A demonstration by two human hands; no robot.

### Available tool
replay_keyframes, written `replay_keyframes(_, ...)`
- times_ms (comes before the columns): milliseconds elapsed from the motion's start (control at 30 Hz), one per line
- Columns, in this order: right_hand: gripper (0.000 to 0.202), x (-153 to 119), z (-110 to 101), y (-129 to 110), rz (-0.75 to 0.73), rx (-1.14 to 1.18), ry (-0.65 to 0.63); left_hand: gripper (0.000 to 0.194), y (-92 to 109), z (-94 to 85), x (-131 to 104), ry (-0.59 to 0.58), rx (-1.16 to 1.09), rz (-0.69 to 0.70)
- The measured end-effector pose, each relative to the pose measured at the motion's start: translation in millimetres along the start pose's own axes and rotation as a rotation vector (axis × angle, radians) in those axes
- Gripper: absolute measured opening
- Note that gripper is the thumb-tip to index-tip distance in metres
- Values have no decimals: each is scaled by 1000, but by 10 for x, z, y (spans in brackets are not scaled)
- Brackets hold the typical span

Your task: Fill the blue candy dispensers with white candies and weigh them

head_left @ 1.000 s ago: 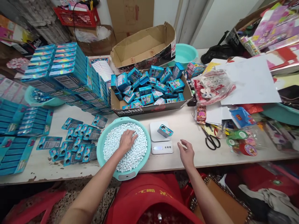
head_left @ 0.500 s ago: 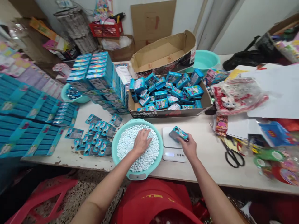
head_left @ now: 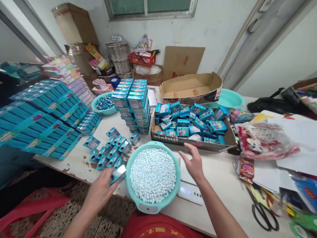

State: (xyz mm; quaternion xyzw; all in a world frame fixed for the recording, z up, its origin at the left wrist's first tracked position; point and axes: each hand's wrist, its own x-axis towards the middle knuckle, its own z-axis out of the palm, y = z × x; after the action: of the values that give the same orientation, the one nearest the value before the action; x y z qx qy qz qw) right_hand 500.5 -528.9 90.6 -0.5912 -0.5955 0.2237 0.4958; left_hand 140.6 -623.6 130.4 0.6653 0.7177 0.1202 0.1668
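My left hand [head_left: 102, 186] is closed on a small blue box [head_left: 118, 174], left of the turquoise basin's rim [head_left: 128, 178]. White candy pieces [head_left: 153, 175] fill the basin. My right hand [head_left: 194, 162] is raised with thumb and fingers apart and holds nothing; it hovers over the white scale [head_left: 189, 192], partly hiding it. Several small blue boxes [head_left: 112, 152] with round openings lie loosely behind my left hand. Behind the basin, an open carton [head_left: 164, 138] holds many blue boxes.
Stacked blue boxes [head_left: 138, 102] stand behind the loose ones, and larger blue packs [head_left: 49, 115] fill the far left. Black scissors [head_left: 264, 215], a plastic bag [head_left: 267, 140] and papers lie at right.
The view has tilted up. My left hand has left the candy and gone left, and now holds a box. My right hand has let go of its box and opened.
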Motion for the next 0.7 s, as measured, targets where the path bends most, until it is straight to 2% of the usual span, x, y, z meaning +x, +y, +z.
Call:
replay_keyframes(33, 40, 191, -53, 124, 12, -61, 57, 27, -218, 47, -71, -23, 28, -122)
replay_keyframes(100, 42, 603, -130, 366, 75, -178, 108, 27, -557, 255, -153, -35, 23, -278)
replay_keyframes(167, 44, 1010, -137, 560, 101, -232, 114, 28, -751, 565, -148, 34, -26, -369)
replay_keyframes(267, 41, 1537, -19, 721, 120, -284, 101, 29, -820, 1028, -29, 227, -124, -418)
replay_keyframes(367, 43, 1939, 156, 755, 163, -331, 98, 35, -781, 1304, 119, 358, -191, -488)
replay_keyframes(533, 54, 2461, 384, 757, 260, -330, 60, 54, -779, 1434, 261, 347, -234, -676)
replay_keyframes(633, 66, 2720, 489, 810, 416, -295, 74, 73, -823, 1437, 239, 426, -225, -637)
replay_keyframes(700, 64, 2835, 530, 853, 507, -252, 85, 81, -833, 1406, 170, 521, -166, -574)
